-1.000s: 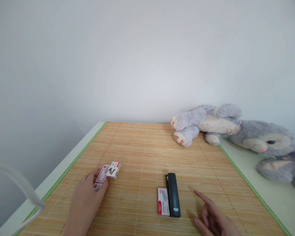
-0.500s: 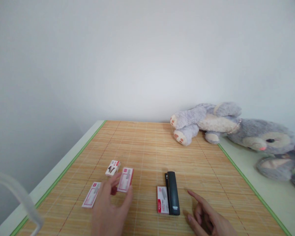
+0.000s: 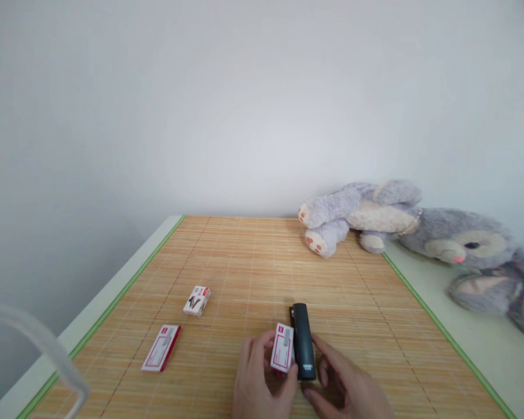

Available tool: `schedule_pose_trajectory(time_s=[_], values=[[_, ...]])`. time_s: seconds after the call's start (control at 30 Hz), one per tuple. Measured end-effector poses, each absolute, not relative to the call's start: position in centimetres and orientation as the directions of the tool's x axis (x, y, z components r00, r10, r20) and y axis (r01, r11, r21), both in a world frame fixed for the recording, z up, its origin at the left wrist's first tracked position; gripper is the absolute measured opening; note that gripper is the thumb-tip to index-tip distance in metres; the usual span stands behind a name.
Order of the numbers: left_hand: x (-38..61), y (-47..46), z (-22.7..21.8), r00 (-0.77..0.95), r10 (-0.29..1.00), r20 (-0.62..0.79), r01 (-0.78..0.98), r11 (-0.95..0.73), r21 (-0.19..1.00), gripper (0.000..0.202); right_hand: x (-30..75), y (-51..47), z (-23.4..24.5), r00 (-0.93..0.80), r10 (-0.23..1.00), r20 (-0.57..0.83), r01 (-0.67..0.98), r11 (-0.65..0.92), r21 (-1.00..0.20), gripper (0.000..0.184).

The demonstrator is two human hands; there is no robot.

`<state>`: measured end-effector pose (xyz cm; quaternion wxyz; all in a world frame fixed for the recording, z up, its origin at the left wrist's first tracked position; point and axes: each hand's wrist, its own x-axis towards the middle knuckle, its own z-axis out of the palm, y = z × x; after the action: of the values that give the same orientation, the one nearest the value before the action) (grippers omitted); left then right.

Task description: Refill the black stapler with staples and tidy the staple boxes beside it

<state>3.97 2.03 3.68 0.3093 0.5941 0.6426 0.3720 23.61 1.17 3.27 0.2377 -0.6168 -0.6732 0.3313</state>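
My left hand is closed on a small white-and-red staple box, pinched between thumb and fingers just left of the stapler. The black stapler lies lengthwise on the bamboo mat. Another staple box is almost wholly covered by the held one; only a sliver of red shows below it. To the right, my right hand has its fingers apart, with the fingertips at the stapler's right side. Farther left lie another white-and-red staple box and a small white box with a dark picture.
The bamboo mat with a green border covers most of the white table. A grey plush toy lies along the back right edge by the wall. A white curved tube or cable rises at the lower left.
My left hand has carried the staple box rightward, from near the other boxes to beside the stapler. My right hand has moved left to the stapler. The view has shifted slightly.
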Motion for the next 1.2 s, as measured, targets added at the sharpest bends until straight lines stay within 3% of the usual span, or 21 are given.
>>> schedule_pose_trajectory(time_s=[0.23, 0.43, 0.77, 1.0, 1.2], values=[[3.5, 1.9, 3.7, -0.101, 0.99, 0.101, 0.537, -0.031, 0.843, 0.032, 23.5, 1.4, 4.0, -0.178, 0.972, -0.154, 0.672, 0.005, -0.74, 0.074], [2.7, 2.2, 3.6, -0.065, 0.997, 0.028, 0.536, 0.011, 0.844, 0.035, 23.0, 1.4, 3.5, -0.165, 0.972, -0.169, 0.665, -0.017, -0.747, 0.074], [3.1, 2.0, 3.8, 0.057, 0.994, -0.093, 0.72, 0.024, 0.694, 0.04, 22.1, 0.7, 1.6, -0.084, 0.992, -0.098, 0.659, -0.018, -0.752, 0.073], [3.5, 1.7, 3.6, 0.043, 0.992, -0.116, 0.81, 0.034, 0.586, 0.045, 21.2, 0.5, 1.2, -0.03, 0.998, -0.062, 0.661, -0.027, -0.75, 0.071], [3.4, 1.1, 2.1, 0.052, 0.997, -0.063, 0.801, -0.004, 0.598, 0.047, 20.8, 0.4, 1.6, 0.005, 1.0, -0.006, 0.66, -0.008, -0.752, 0.068]])
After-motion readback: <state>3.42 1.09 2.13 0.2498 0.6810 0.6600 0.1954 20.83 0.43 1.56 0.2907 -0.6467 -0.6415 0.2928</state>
